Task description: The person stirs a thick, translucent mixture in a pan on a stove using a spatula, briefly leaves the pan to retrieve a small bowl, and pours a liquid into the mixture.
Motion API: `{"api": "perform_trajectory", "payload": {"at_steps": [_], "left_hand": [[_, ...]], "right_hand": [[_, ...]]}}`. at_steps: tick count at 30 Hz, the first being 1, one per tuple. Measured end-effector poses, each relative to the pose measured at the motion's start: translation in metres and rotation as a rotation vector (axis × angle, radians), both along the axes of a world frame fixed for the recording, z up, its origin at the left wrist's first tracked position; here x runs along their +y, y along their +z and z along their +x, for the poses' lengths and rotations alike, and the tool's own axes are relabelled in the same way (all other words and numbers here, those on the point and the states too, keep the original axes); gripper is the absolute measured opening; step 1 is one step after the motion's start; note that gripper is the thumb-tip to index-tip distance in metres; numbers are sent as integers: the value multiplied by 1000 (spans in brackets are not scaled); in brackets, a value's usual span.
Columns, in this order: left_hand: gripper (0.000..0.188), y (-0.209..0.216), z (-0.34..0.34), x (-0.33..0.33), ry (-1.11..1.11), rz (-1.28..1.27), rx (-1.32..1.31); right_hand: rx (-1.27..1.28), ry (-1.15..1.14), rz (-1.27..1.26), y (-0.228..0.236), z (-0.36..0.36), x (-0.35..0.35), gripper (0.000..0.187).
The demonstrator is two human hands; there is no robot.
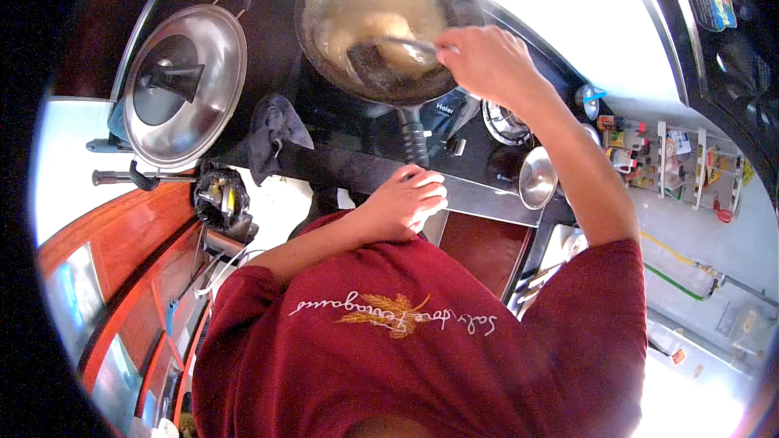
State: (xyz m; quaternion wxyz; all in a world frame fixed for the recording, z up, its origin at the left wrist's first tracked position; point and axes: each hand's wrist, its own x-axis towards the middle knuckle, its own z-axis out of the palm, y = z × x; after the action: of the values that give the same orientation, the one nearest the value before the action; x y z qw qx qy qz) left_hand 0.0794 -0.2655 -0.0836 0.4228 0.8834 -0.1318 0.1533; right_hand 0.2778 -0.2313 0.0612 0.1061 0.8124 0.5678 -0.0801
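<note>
A dark wok [312,61] sits on the black stove at the top centre, with bubbling, pale brown liquid [389,0] inside. My right hand [487,61] reaches over its right side, closed on the thin handle of a spatula [406,45]. The spatula's dark, broad blade dips into the liquid at the wok's near side. In front of my body, my left hand [410,203] is curled at the near end of the wok's ridged black handle [412,138]. Its fingers wrap round that end and hide the tip.
Left of the wok lie a big steel lid [223,49] and a dark cloth [276,134]. A small steel bowl [538,178] stands near the counter's right edge. A black-lined bin [221,199] is at lower left. Wall racks with bottles [621,161] are at right.
</note>
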Motion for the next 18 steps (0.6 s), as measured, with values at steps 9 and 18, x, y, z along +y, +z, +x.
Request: {"api": "perform_trajectory", "payload": {"at_steps": [9, 18], "left_hand": [[20, 1, -2, 2, 12, -16, 12], [21, -4, 1, -6, 43, 12, -21]], "right_hand": [[-2, -34, -137, 74, 60, -47, 23], [-82, 238, 296, -32, 61, -28, 24]]}}
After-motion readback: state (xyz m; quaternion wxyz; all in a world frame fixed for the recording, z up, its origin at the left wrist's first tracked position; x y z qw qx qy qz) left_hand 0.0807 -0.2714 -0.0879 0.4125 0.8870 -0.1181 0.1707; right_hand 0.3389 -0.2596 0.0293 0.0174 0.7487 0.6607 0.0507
